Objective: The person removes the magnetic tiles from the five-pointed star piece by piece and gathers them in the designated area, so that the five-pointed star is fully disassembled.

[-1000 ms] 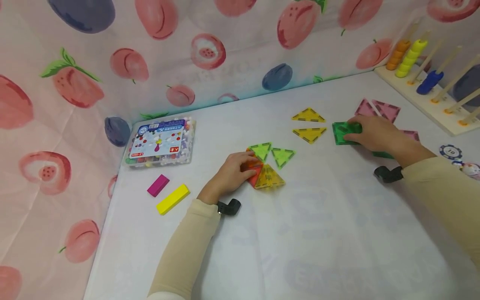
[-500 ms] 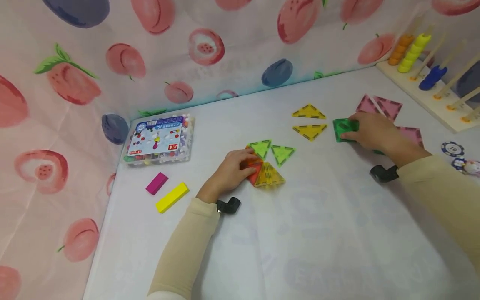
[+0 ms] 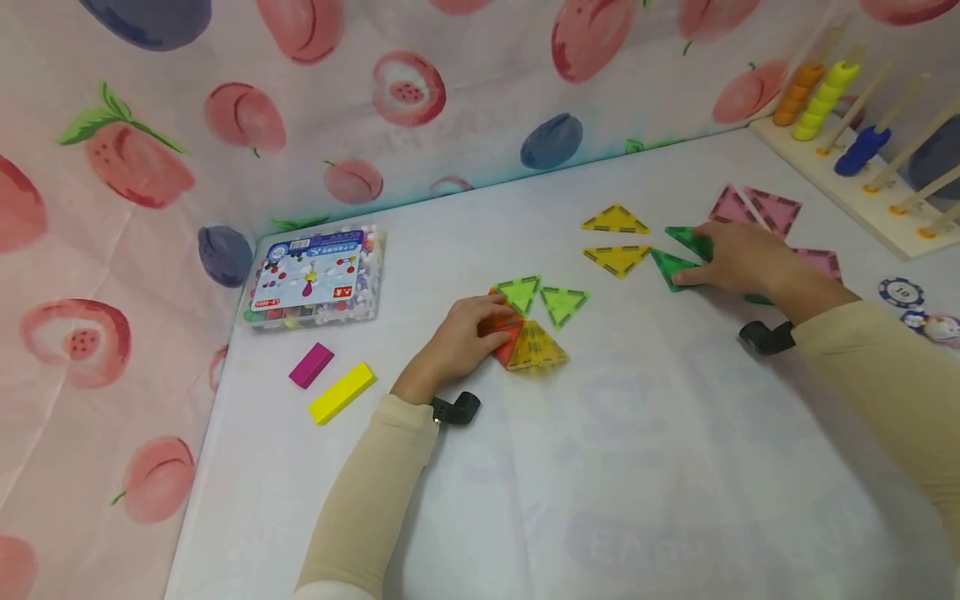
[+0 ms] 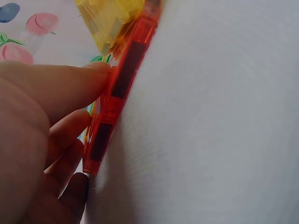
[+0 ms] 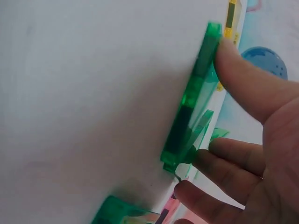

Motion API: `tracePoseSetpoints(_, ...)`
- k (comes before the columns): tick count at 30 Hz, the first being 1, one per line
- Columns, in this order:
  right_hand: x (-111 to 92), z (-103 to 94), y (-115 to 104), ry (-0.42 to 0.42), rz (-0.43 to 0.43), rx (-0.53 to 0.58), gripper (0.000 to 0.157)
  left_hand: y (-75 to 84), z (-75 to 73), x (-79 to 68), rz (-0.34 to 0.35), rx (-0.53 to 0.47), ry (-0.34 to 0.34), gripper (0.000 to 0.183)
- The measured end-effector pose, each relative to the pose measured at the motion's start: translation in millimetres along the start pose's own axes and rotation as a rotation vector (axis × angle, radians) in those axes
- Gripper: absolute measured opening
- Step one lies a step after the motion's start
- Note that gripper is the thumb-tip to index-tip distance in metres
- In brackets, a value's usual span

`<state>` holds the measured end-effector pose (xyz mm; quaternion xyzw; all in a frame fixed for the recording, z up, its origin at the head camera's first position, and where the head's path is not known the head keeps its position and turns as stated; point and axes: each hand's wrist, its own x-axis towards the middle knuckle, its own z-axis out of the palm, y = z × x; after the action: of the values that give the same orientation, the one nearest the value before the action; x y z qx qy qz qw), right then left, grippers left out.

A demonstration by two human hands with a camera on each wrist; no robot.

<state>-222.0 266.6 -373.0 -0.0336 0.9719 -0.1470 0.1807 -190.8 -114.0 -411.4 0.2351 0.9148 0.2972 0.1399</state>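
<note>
In the head view my left hand [image 3: 457, 337] holds a red magnetic tile [image 3: 506, 352], with the thumb on its near part; the left wrist view shows the thumb on the tile's edge [image 4: 124, 70] and the fingers bent behind it. Standing yellow tiles [image 3: 538, 350] adjoin it, and two light green triangular tiles [image 3: 519, 293] lie just beyond. My right hand [image 3: 742, 257] is over two dark green triangular tiles [image 3: 670, 268], which lie slightly apart. Its thumb touches the nearer one, seen edge-on [image 5: 191, 98] in the right wrist view, while its fingers are at the farther one.
Two yellow triangular tiles [image 3: 617, 219] lie left of the dark green ones. Pink tiles [image 3: 776, 212] and another green tile [image 3: 757, 298] are around the right hand. A bead stacker [image 3: 885, 200], poker chip [image 3: 902, 292], boxed beads [image 3: 311, 279] and two blocks [image 3: 341, 393] are farther out.
The two dark green triangles, earlier together as a square under my right hand, are now apart, with a gap between them. My left hand stays at the red tile.
</note>
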Motion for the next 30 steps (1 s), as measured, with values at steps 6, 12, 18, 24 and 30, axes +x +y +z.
tracePoseSetpoints(6,-1.0,5.5,0.6,0.015,-0.002,0.015,0.106,-1.2,0.7,-0.4,0.006,-0.001,0.000,0.036)
tracePoseSetpoints(12,-11.7,6.7,-8.7,0.100,-0.063,0.095,0.089,-1.1,0.8,-1.4,0.007,0.004,-0.003,0.035)
tracePoseSetpoints(18,-27.7,14.2,-39.4,0.076,-0.185,0.108,0.069,-0.9,-0.6,-1.0,0.012,0.008,0.005,0.035)
tracePoseSetpoints(24,-31.8,36.7,-75.5,0.052,-0.385,0.101,0.051,0.1,-2.5,-0.7,0.007,0.004,0.005,0.036)
tracePoseSetpoints(30,-22.3,54.6,-97.2,-0.019,-0.449,0.094,0.055,0.6,-0.8,-0.9,0.007,-0.012,0.001,0.035)
